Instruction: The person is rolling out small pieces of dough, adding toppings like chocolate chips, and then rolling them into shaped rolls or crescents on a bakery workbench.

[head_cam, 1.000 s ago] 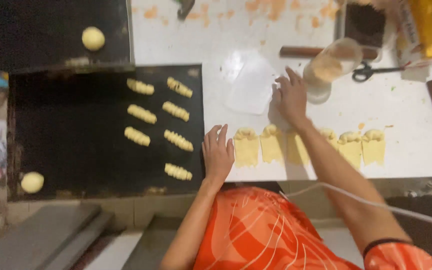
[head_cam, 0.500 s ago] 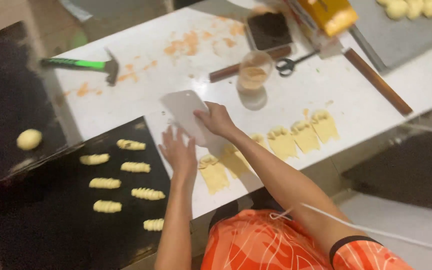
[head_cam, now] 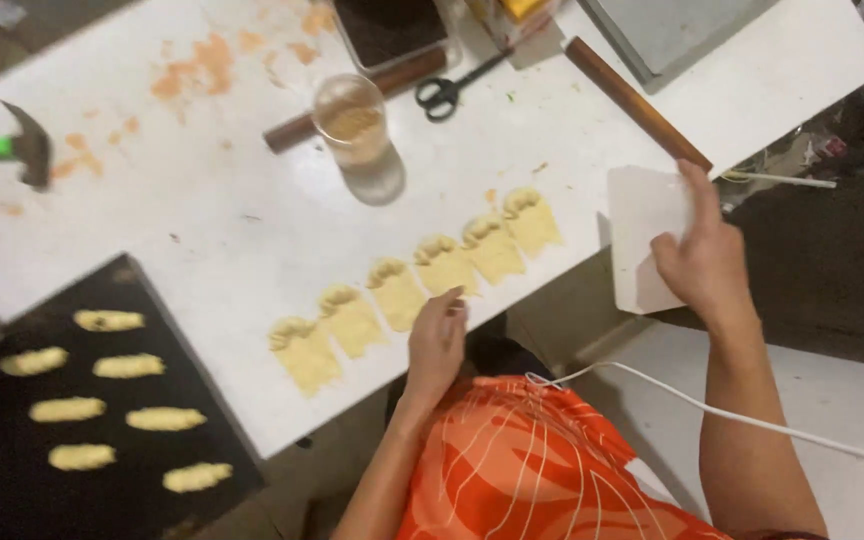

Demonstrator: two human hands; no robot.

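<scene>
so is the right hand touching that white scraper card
Touching. The head view shows the right hand gripping the white scraper card, fingers laid over its right edge, past the table edge.

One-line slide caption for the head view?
Left hand touches dough strips; right hand holds a white scraper.

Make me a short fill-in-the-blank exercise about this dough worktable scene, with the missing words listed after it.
1. The right hand holds a flat white ____ past the edge of the white table.
2. The row of dough pieces beside the left hand counts ____ pieces.
3. The rolled pieces lie on a ____ baking tray.
4. Beside the glass lies a pair of ____.

Missing words: scraper; six; black; scissors
</scene>
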